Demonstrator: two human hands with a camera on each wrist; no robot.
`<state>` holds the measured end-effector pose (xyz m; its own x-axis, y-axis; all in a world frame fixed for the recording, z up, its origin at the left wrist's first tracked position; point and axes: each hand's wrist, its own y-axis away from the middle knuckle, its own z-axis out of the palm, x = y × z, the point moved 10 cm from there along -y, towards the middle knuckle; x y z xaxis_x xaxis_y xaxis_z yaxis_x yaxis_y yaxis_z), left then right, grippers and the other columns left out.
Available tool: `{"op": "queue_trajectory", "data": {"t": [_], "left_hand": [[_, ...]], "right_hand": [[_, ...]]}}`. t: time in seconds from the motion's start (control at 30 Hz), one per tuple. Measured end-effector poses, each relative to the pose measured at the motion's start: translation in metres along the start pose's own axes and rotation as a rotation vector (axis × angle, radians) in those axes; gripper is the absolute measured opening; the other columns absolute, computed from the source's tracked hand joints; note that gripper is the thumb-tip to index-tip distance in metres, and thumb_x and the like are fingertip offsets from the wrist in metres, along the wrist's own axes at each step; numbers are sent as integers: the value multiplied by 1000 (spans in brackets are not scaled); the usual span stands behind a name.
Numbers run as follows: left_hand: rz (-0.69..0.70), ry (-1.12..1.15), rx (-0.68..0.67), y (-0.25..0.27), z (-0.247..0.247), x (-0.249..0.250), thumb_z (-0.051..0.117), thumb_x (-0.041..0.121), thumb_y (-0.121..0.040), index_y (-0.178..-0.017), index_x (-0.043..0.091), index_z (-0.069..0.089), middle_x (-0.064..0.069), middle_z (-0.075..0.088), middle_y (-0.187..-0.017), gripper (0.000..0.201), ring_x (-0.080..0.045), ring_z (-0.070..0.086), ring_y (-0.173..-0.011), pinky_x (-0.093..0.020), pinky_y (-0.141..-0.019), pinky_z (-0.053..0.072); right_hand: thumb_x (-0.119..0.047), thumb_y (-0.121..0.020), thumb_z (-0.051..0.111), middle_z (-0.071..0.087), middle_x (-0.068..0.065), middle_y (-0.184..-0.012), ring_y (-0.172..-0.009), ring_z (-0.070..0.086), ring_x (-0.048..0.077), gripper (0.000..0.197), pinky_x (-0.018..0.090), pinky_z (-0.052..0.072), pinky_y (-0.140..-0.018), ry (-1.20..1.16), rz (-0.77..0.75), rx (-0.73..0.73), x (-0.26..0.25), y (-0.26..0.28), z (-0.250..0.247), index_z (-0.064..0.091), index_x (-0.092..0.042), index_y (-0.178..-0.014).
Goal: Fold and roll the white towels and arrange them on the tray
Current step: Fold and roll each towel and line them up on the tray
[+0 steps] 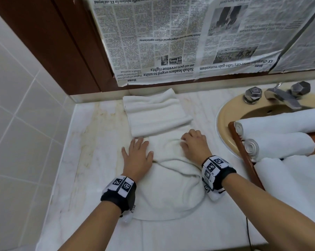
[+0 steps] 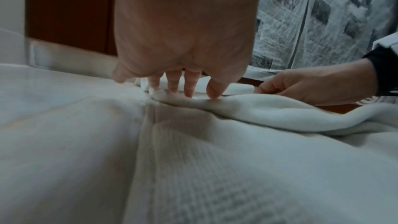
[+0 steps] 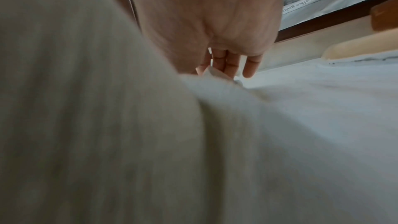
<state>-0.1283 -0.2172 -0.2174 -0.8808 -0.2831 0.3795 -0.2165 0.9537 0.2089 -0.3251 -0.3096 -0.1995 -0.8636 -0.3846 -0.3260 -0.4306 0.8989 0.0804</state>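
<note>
Towel point(image 1: 173, 180) | soft, light, limp, bunches on tabletop point(image 1: 91, 142) | left hand point(image 1: 137, 158) flat, pressing edge | right hand point(image 1: 194, 144) pinching far fold | best taken at corners

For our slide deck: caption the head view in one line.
Left hand flattens a white towel on the counter while right hand pinches its edge.

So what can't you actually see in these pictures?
- Tray: head view, the right edge cuts it off and rolled towels cover it, so the count is unclear.
- Right hand: head view, fingertips curl under into the towel; in the right wrist view blurred cloth fills most of the frame.
- Left hand: left wrist view, the palm hides what lies behind it.
- Newspaper: small print is unreadable.
</note>
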Motion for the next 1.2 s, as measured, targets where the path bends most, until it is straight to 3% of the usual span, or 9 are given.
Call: {"op": "queue_trajectory", "data": {"t": [0.23,0.37,0.47,0.53,0.63,0.73,0.87,1.03,1.2], "left_hand": [[312,273,117,36,-20,19,50,47,-92,-143,31,48,9,47,-149,53,-14,40,-138,-45,-113,34],[489,367,102,60,-42,39,62,34,-91,-122,36,67,14,59,-134,32,-7,46,-125,-19,-105,29],[552,371,164,77,-59,35,69,17,-89,-102,31,76,21,65,-113,20,9,48,-107,-15,-98,30],[513,392,144,85,-61,19,70,10,-88,-99,29,78,29,63,-106,24,16,48,-103,-14,-94,33],[401,380,81,92,-50,-10,68,12,-90,-100,38,78,23,64,-110,30,-1,51,-106,-21,-90,39],[318,442,36,102,-36,-30,64,12,-92,-102,38,77,17,59,-111,30,-5,53,-104,-21,-90,42],[253,612,-2,118,-24,-36,62,13,-96,-107,27,77,7,55,-111,24,7,57,-100,-5,-80,42],[229,576,9,126,-12,-40,59,9,-96,-108,23,76,4,55,-115,26,12,55,-99,-1,-80,40],[246,446,22,126,-13,-44,59,5,-93,-107,19,77,1,55,-120,27,-3,56,-96,4,-80,33]], "right_hand": [[-32,-95,55,57,-2,-93,-82,54,24,18,37,42,-66,-224,-78,-45,-57,61,-45,51,-18,-106],[-34,-91,58,61,-3,-92,-81,57,23,24,41,46,-68,-327,-173,-23,-103,106,-55,53,-20,-110],[-29,-88,63,56,-8,-89,-78,53,15,32,41,48,-71,-405,-146,-38,-110,130,-41,52,-23,-117],[-29,-85,64,54,-6,-108,-97,51,16,47,39,46,-82,-218,-92,-97,-99,144,-19,47,-24,-129],[-25,-85,61,51,1,-123,-113,48,26,45,39,40,-86,66,-9,-100,-72,160,4,53,-20,-129],[-24,-87,62,57,5,-117,-108,54,31,31,42,41,-81,85,65,-20,-50,169,4,63,-17,-117],[-25,-92,58,43,-1,-129,-111,50,24,38,37,48,-77,-99,168,-39,-30,179,9,51,-22,-129],[-14,-88,60,53,2,-102,-90,57,29,20,35,42,-74,-181,252,45,-19,195,-8,58,-16,-108],[-4,-81,63,44,-11,-78,-67,45,6,23,22,32,-60,-279,170,142,-39,232,-19,52,-21,-91]]}}
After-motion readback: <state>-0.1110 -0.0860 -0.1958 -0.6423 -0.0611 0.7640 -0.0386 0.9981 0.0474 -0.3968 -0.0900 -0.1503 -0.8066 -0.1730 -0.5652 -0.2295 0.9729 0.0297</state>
